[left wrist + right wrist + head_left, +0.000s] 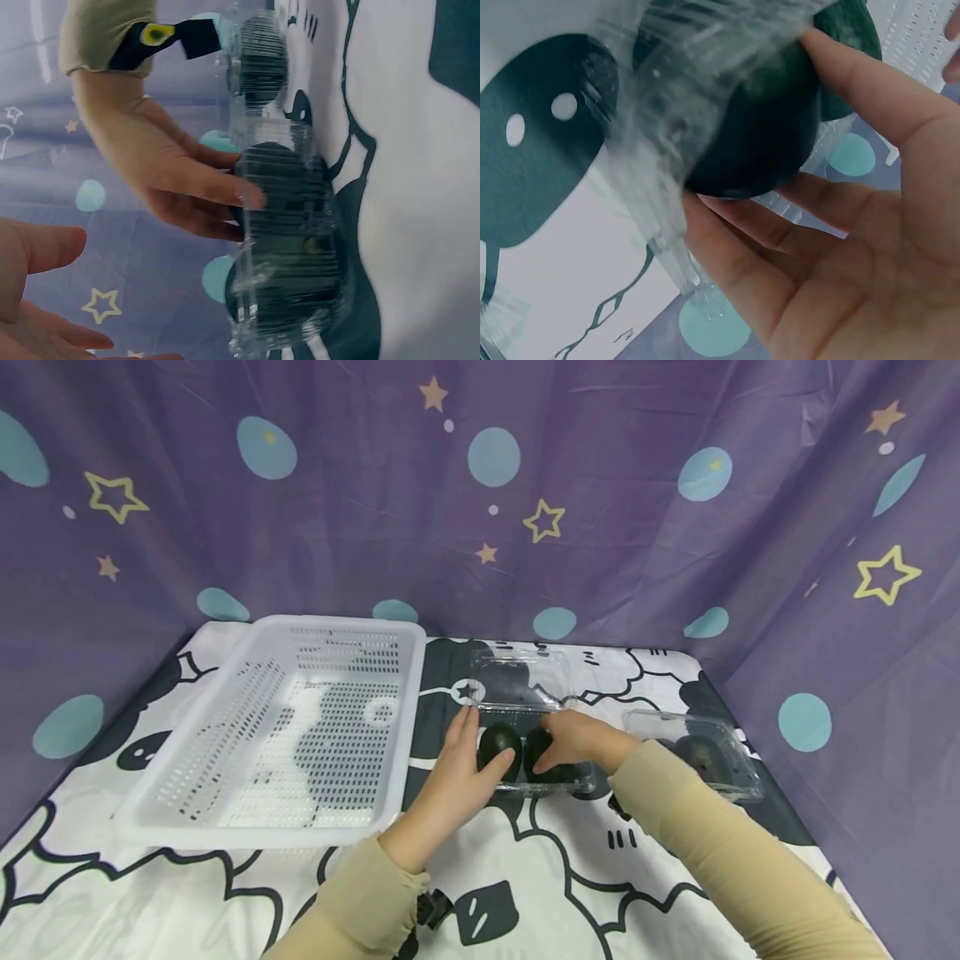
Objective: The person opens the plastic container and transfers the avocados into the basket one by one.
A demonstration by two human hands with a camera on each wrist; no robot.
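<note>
Two dark green avocados, a left one (498, 750) and a right one (537, 750), sit side by side in an open clear plastic clamshell box (540, 788). My right hand (581, 739) grips the right avocado, with thumb and fingers spread around it in the right wrist view; that avocado (761, 139) is still within the box. Beside the left avocado is my left hand (457, 768), its fingers extended and its thumb near the fruit. In the left wrist view this hand (45, 292) holds nothing and is apart from the box.
A large white perforated plastic basket (415, 727) stands on the left of the patterned cloth (525, 885). To the right lies another clear box (660, 717) with dark round fruit (701, 756) in it, partly behind my right sleeve. A purple curtain (600, 568) hangs behind.
</note>
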